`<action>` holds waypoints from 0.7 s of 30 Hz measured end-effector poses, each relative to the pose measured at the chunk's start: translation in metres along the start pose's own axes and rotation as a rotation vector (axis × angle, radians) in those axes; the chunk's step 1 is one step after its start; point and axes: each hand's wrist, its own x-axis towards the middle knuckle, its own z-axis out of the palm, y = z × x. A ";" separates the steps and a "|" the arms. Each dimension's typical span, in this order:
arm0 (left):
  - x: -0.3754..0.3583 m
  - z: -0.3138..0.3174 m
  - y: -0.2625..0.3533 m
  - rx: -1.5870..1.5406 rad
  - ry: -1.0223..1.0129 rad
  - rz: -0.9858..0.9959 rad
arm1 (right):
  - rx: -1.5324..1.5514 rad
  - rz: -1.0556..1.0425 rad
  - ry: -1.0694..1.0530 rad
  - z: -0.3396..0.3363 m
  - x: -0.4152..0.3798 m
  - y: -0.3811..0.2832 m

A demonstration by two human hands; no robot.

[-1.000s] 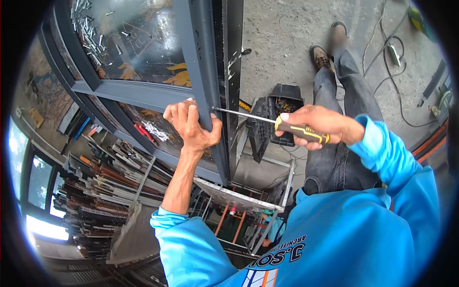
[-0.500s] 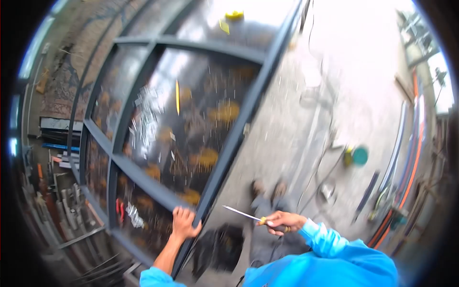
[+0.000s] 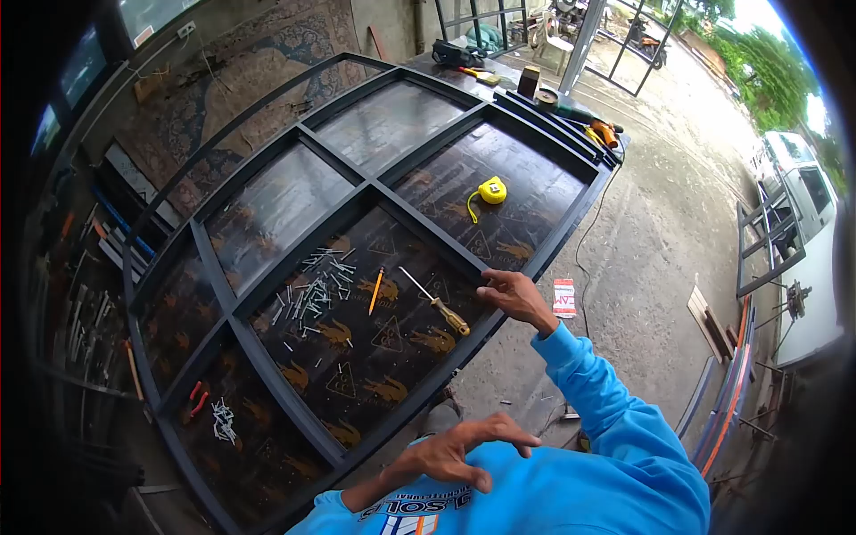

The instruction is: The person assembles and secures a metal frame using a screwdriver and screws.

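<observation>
A large dark metal frame point(image 3: 294, 254) lies flat on the worktop. Inside one bay, a screwdriver point(image 3: 435, 301) rests with its long axis diagonal, its handle toward the right hand point(image 3: 510, 294), which hovers just beside it, empty and loosely spread. The left hand point(image 3: 464, 450), also empty with fingers splayed, hangs farther off, near the chest.
</observation>
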 end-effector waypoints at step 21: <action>0.267 -0.050 0.140 -0.480 -0.080 1.268 | -1.224 -0.789 0.911 -0.588 0.456 -0.426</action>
